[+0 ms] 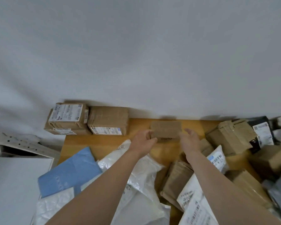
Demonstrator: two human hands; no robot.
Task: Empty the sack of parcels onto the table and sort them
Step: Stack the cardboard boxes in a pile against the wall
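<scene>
The small cardboard box sits at the far middle of the desk, close against the wall, with its long axis running left to right, so that its two short ends face the two hands. The left hand has its thumb and fingers curled round the left end and grips it. The right hand is at the right end with its fingers fairly straight and its palm turned toward the box; whether it touches the cardboard or stands just off it cannot be told. The box thus lies straight ahead of both arms, between the hands, with neither hand noticeably the nearer. What the coming move likely turns on is the gap to the left: the labelled cardboard boxes stand in a tidy group at the far left corner, well apart from the held box, with bare desk between. If the box belongs with them, it would travel leftward along its own long axis, led by the left hand. The heap of unsorted parcels lies to the right, and a blue mailer and white poly bags lie nearer, under the forearms, so sorting looks only partly done.
</scene>
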